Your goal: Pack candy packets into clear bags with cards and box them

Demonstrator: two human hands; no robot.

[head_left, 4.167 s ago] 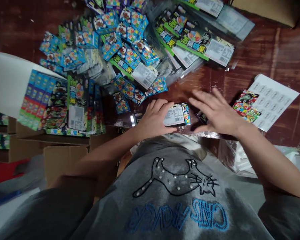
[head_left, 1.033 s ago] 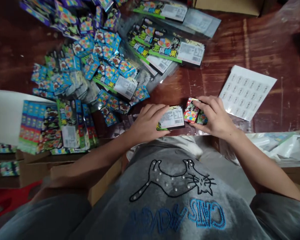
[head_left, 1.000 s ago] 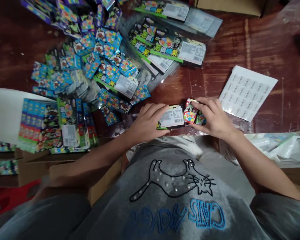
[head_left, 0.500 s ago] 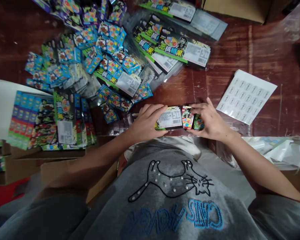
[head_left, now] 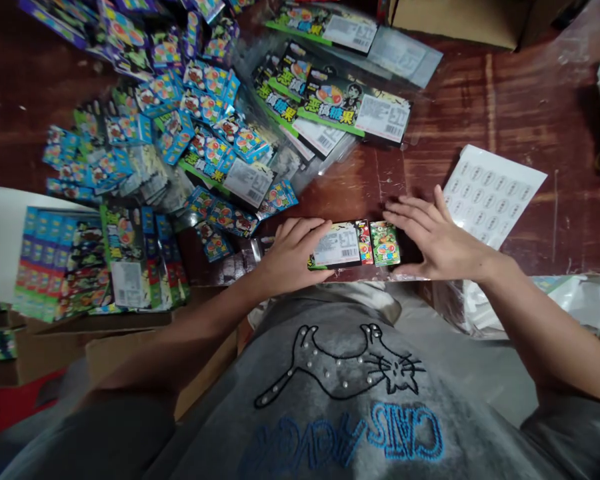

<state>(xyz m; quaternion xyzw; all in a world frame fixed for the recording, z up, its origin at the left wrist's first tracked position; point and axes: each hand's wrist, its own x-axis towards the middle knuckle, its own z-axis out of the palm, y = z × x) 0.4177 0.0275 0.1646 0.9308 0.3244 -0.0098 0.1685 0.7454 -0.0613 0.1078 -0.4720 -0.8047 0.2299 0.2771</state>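
Note:
My left hand (head_left: 295, 257) grips the left end of a flat black packet (head_left: 336, 245) with a white label, at the table's near edge. A small red box (head_left: 365, 241) shows at the packet's right end, partly covered by it. Beside that lies a small green box (head_left: 385, 243), face up. My right hand (head_left: 433, 240) is just right of the green box, thumb and fingers spread apart, holding nothing.
Many small blue boxes (head_left: 210, 80) and purple packs (head_left: 125, 40) pile up at the upper left. Black packets (head_left: 350, 110) lie behind. A white sticker sheet (head_left: 495, 193) is at the right, a cardboard box (head_left: 455, 23) at the back, and stacked strips (head_left: 50, 260) at the left.
My right hand has let go of the small boxes and moved right, opening. The red box is now mostly under the packet's end, and the green box is uncovered.

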